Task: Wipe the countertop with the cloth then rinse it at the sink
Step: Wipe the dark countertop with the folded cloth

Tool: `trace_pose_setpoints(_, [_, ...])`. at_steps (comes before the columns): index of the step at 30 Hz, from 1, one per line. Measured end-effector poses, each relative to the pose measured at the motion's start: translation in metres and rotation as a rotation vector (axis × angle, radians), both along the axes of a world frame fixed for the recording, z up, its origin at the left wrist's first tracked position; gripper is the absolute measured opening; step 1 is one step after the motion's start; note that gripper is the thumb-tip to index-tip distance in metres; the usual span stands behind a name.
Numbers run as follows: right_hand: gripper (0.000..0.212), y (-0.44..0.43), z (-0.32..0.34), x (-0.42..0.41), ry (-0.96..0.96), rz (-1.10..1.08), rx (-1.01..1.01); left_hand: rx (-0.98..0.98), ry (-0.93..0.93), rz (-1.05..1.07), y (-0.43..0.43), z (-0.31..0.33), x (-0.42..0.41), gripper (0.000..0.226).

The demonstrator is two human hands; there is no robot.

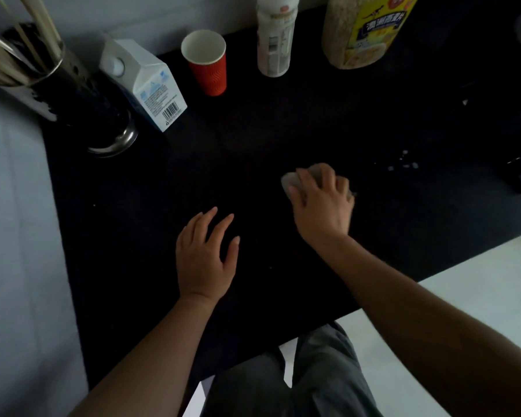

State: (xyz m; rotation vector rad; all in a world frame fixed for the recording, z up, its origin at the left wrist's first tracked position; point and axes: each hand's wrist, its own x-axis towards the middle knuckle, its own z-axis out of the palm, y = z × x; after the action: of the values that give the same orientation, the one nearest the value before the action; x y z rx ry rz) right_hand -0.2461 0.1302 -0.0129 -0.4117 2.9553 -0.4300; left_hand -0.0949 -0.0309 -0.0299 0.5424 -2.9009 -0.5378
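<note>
Nearest, the left hand (205, 254) lies flat and relaxed on the black countertop (253, 139), holding nothing; it is best kept there as a brace. Just beyond, the right hand (322, 203) presses a pale cloth (289, 182) to the surface, fingers curled over it. The white drops (403, 164) to its right likely need overlapping strokes. Farther back, wipe short of the carton (148, 82) and red cup (208, 64). No sink shows.

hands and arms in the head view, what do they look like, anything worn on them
The left hand and right hand are bare: no gloves, rings or watch. No sleeves show as far as the picture's edge. Loose grey fabric trousers show below them.
</note>
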Motion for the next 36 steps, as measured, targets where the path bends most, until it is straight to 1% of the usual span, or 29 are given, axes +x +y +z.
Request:
trace_pose_setpoints(2, [0.043,-0.013,0.001,0.03,0.021,0.136,-0.016,0.0,-0.002,-0.005,-0.001,0.002,0.0,0.042])
trace_pose_setpoints(4, [0.044,0.004,0.001,0.069,0.034,0.279,-0.009,0.015,0.008,-0.014,0.0,0.003,-0.001,0.042])
trace_pose_setpoints(6, [0.047,0.035,0.0,0.092,0.038,0.323,0.003,0.017,0.021,-0.027,0.0,0.004,0.0,0.042])
trace_pose_setpoints(8, [0.048,0.069,0.0,0.09,0.043,0.258,0.009,0.025,0.029,-0.04,0.0,0.006,0.001,0.043])
trace_pose_setpoints(11, [0.048,0.099,0.001,0.046,0.021,0.103,-0.004,0.056,-0.005,-0.024,0.004,0.012,-0.005,0.046])
trace_pose_setpoints(15, [0.047,0.06,-0.001,-0.025,0.022,-0.167,-0.012,0.069,0.014,-0.106,0.034,0.019,-0.041,0.043])
trace_pose_setpoints(16, [0.047,0.049,-0.001,-0.033,0.022,-0.193,-0.011,0.079,0.019,-0.123,0.044,0.019,-0.054,0.042])
trace_pose_setpoints(17, [0.048,0.043,-0.001,-0.035,0.035,-0.161,-0.017,0.089,0.022,-0.129,0.053,0.019,-0.067,0.041])
trace_pose_setpoints(19, [0.048,0.053,-0.002,-0.027,0.062,-0.001,-0.032,0.097,0.019,-0.129,0.07,0.018,-0.092,0.04])
trace_pose_setpoints(21, [0.046,0.086,-0.003,-0.013,0.079,0.131,-0.033,0.09,-0.024,-0.122,0.084,0.014,-0.113,0.04])
trace_pose_setpoints(22, [0.046,0.105,-0.004,-0.009,0.082,0.151,-0.023,0.09,-0.055,-0.107,0.09,0.012,-0.12,0.04])
trace_pose_setpoints(25, [0.047,0.153,-0.005,-0.02,0.064,0.089,0.006,0.086,-0.087,-0.05,0.104,0.006,-0.131,0.041])
trace_pose_setpoints(27, [0.046,0.158,-0.006,-0.045,0.049,0.021,0.008,0.034,-0.081,-0.036,0.107,0.003,-0.13,0.042])
trace_pose_setpoints(30, [0.047,0.121,-0.006,-0.086,0.013,-0.153,-0.006,-0.011,-0.083,-0.021,0.107,0.0,-0.13,0.042])
trace_pose_setpoints(32, [0.048,0.09,-0.004,-0.096,0.003,-0.205,0.012,-0.035,-0.095,-0.02,0.107,0.0,-0.132,0.043])
trace_pose_setpoints(34, [0.047,0.075,-0.001,-0.084,0.033,-0.102,0.019,-0.047,-0.1,-0.017,0.108,0.0,-0.133,0.044])
trace_pose_setpoints(36, [0.046,0.086,-0.001,-0.058,0.066,0.09,0.012,-0.043,-0.086,-0.021,0.107,-0.001,-0.132,0.044])
